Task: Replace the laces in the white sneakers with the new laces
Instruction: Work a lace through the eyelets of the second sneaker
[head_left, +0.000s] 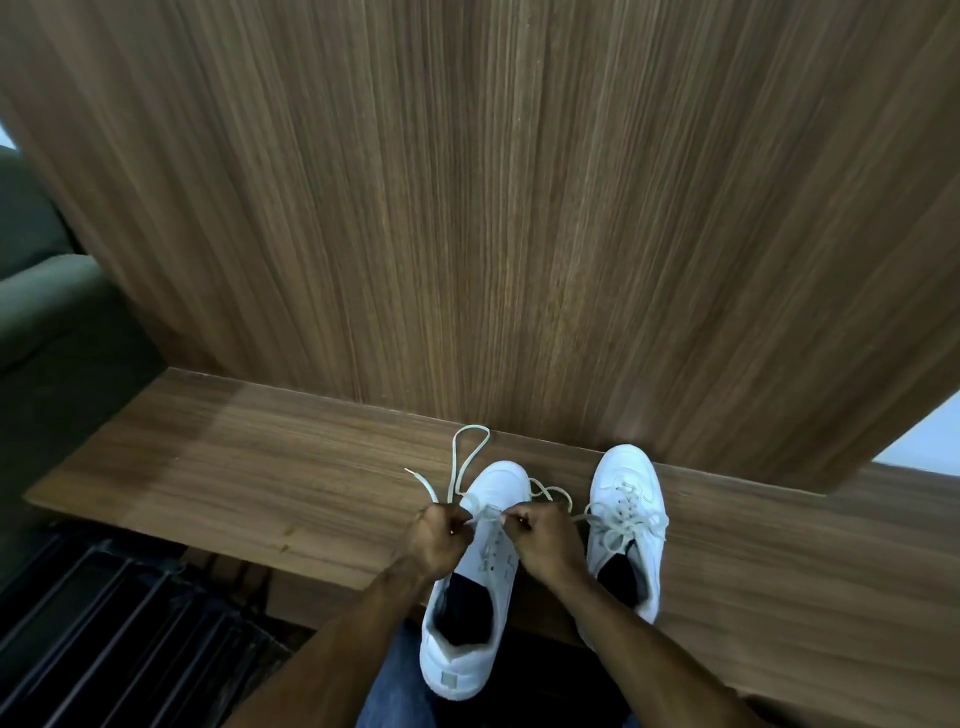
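Two white sneakers on a wooden shelf (208, 467), left hand (439, 540) and right hand (545, 540) each pinched a lace (470, 452) over the nearer sneaker (470, 613), laced sneaker (628, 525) just beside.

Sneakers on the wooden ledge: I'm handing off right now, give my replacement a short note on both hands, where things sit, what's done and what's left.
Left hand: grips the lace on its side of the left sneaker.
Right hand: pinches the other lace end over the same shoe's eyelets.
Both sneakers stand on the ledge, toes to the wood panel.
Done: right sneaker looks laced and tied.
Left: finish lacing and tie the left sneaker; only its front eyelets look threaded.
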